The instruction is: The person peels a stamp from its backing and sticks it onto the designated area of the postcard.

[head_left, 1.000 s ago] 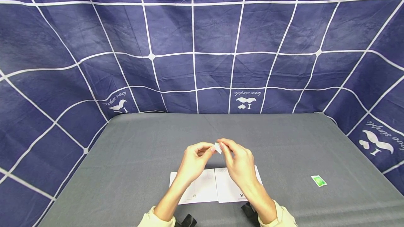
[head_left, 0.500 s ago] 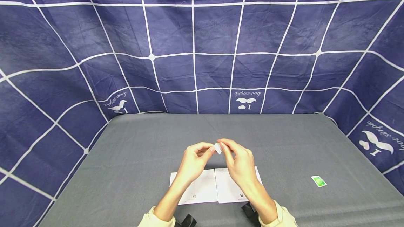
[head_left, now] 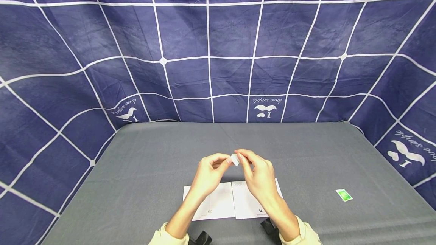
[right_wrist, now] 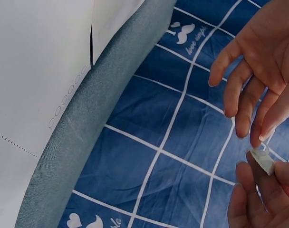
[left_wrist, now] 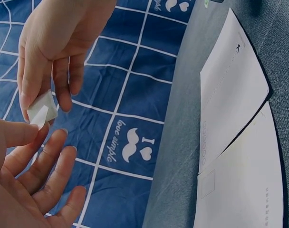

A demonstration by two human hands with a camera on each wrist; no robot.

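Above the table my right hand (head_left: 260, 179) pinches a small pale stamp (right_wrist: 263, 162), whose toothed edge shows in the right wrist view. My left hand (head_left: 208, 177) pinches a white flap of its backing paper (left_wrist: 40, 117) between thumb and index finger. In the left wrist view this flap is bent up from the stamp. The other fingers of my left hand are spread and loosely bent. Beneath my hands two white envelopes lie side by side, a left envelope (head_left: 219, 201) and a right envelope (head_left: 242, 201), the latter partly covered by my right hand and forearm.
A green stamp with a white border (head_left: 344, 195) lies on the grey table (head_left: 153, 162) to the right. A blue curtain with white lines (head_left: 231, 75) hangs behind and at both sides. Black wrist devices show at the front edge of the view.
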